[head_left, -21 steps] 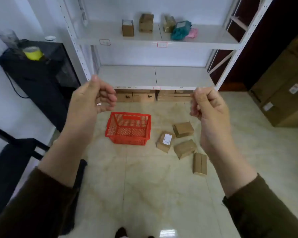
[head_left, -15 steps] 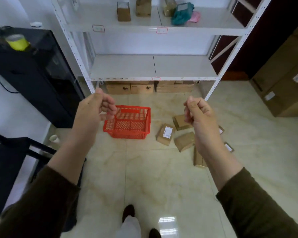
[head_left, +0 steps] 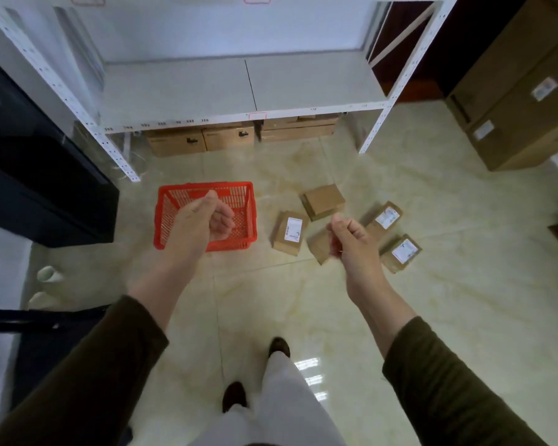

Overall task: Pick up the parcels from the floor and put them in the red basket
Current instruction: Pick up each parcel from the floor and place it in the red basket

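The red basket [head_left: 169, 220] stands on the tiled floor, seemingly empty, partly covered by my left hand [head_left: 203, 220]. Right of it lie several brown cardboard parcels: one with a white label [head_left: 290, 232], a plain one behind it [head_left: 323, 201], two labelled ones further right [head_left: 385, 217] [head_left: 401, 252], and one [head_left: 318, 246] half hidden behind my right hand [head_left: 351, 241]. Both hands hover above the floor with fingers curled and nothing in them.
A white metal shelf rack [head_left: 239, 88] stands behind the basket, with cartons [head_left: 203, 140] under its lowest shelf. A black cabinet [head_left: 39, 175] is at the left, large stacked cartons [head_left: 522, 101] at the right. My feet [head_left: 236, 394] are on the pale tiles below.
The view has tilted down and moved closer to the floor; basket and parcels look nearer. Both hands have dropped lower, still curled. More parcels at the right have come into sight.
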